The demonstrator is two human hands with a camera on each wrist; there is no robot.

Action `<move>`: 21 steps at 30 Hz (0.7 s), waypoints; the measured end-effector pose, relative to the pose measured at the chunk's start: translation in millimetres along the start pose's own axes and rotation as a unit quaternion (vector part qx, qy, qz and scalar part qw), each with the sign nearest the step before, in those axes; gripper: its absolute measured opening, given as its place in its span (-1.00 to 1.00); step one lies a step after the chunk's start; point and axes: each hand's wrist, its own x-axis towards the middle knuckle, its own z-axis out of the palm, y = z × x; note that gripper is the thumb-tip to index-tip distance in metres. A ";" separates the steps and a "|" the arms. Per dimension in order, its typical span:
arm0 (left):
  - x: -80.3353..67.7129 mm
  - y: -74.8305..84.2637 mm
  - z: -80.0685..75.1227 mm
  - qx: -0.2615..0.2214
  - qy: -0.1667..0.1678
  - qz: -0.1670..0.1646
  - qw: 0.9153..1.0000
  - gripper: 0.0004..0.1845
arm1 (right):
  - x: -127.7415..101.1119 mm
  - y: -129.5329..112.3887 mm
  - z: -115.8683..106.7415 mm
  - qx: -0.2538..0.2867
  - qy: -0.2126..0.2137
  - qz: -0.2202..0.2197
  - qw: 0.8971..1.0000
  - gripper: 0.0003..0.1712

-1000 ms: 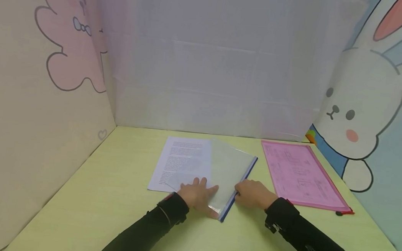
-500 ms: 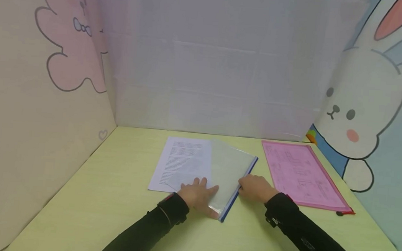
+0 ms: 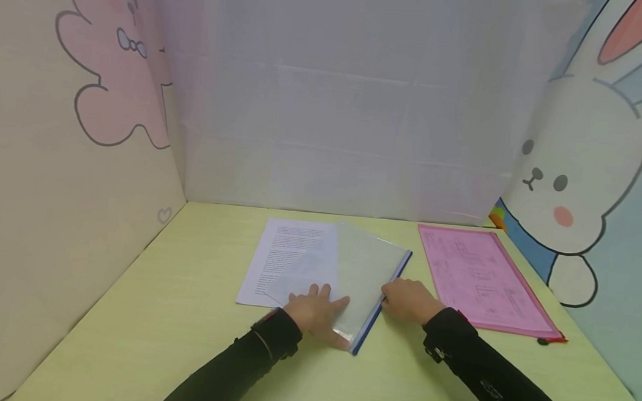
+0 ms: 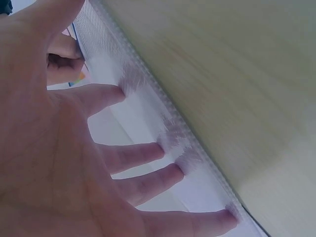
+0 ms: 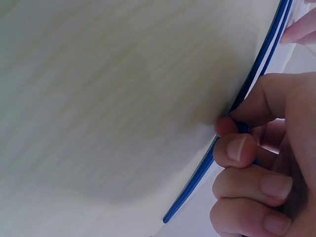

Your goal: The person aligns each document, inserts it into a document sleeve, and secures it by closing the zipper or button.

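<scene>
Clear folder [image 3: 349, 276] lies flat under the left hand [image 3: 316, 314]; right hand [image 3: 408, 301] grip pinches its blue spine [image 3: 383, 299].

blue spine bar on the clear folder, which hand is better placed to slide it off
Right. The right hand already pinches the blue spine bar, while the left hand lies flat on the clear folder, likely steadying it.
</scene>
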 end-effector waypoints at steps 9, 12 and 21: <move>-0.9 0.6 -1.7 -0.002 -0.003 0.000 1.000 0.03 | 8.7 9.4 2.0 0.010 -0.013 0.022 1.000 -0.86; -0.3 0.6 -0.7 -0.004 -0.003 0.002 1.000 0.03 | 11.7 14.1 2.6 0.011 -0.017 0.032 0.999 -0.87; -0.9 0.3 -0.8 -0.009 -0.006 0.001 1.000 0.04 | 14.7 21.7 2.9 -0.004 0.003 0.032 0.999 -0.87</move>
